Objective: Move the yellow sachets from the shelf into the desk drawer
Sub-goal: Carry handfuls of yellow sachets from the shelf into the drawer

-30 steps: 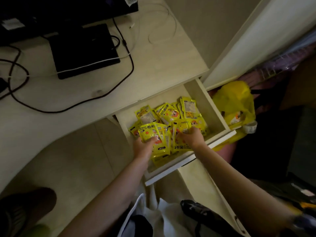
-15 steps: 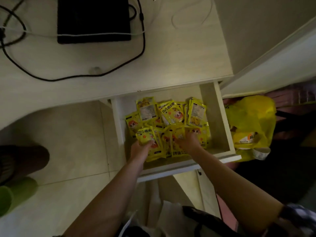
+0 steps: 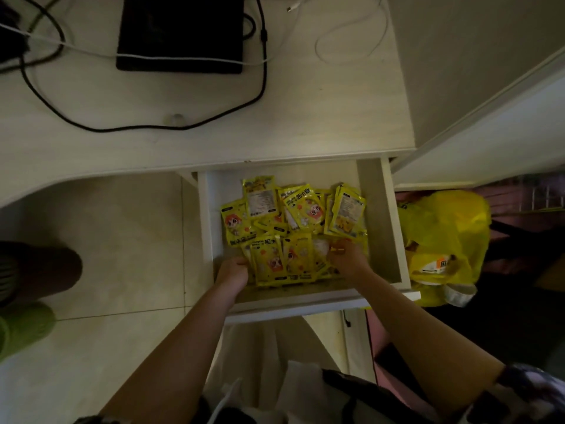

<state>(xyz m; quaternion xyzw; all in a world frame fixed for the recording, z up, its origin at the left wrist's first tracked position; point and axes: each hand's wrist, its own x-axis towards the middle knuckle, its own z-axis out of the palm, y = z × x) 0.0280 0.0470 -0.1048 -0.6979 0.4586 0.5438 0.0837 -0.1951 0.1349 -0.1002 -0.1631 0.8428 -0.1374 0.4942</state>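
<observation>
The desk drawer [image 3: 380,221] is pulled out under the pale desk top and holds a heap of several yellow sachets [image 3: 295,231]. Both hands are inside the drawer at its near end. My left hand [image 3: 232,272] grips the left edge of the front bunch of sachets. My right hand [image 3: 347,260] holds the right side of the same bunch, fingers curled into the pile. The sachets under the hands are partly hidden.
A yellow plastic bag [image 3: 443,237] lies on the floor right of the drawer. On the desk [image 3: 321,117] sit a black flat device [image 3: 180,32] with black and white cables [image 3: 153,128]. A white door edge [image 3: 489,127] stands at right. Tiled floor lies left, with a foot in a green slipper [image 3: 18,328].
The view has swung to look straight down on the drawer. Both hands stay in the drawer on the front sachets, pressing them lower and squarer against the near end.
</observation>
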